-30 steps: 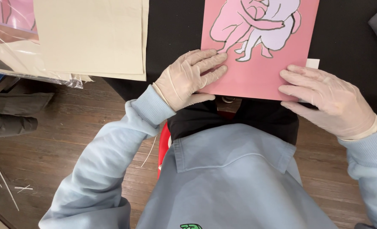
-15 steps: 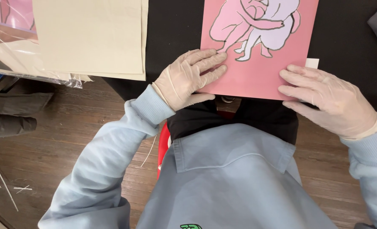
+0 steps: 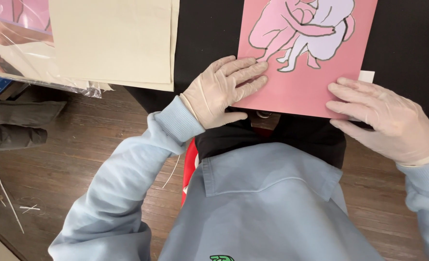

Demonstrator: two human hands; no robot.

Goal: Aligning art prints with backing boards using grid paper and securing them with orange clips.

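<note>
Nothing moved: pink paper print with outlined pink and lilac figures (image 3: 316,82) stays on black table (image 3: 209,34). Gloved left hand (image 3: 221,92) and right hand (image 3: 386,118) press its lower corners, fingers open and flat.

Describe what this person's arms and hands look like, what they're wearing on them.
Both hands wear thin, pale cream disposable gloves that fit snugly and wrinkle at the knuckles: the left hand and the right hand. Both arms are covered by light blue sweatshirt sleeves with ribbed cuffs meeting the gloves at the wrist. No watch, jewellery or markings show on the sleeves.
</note>
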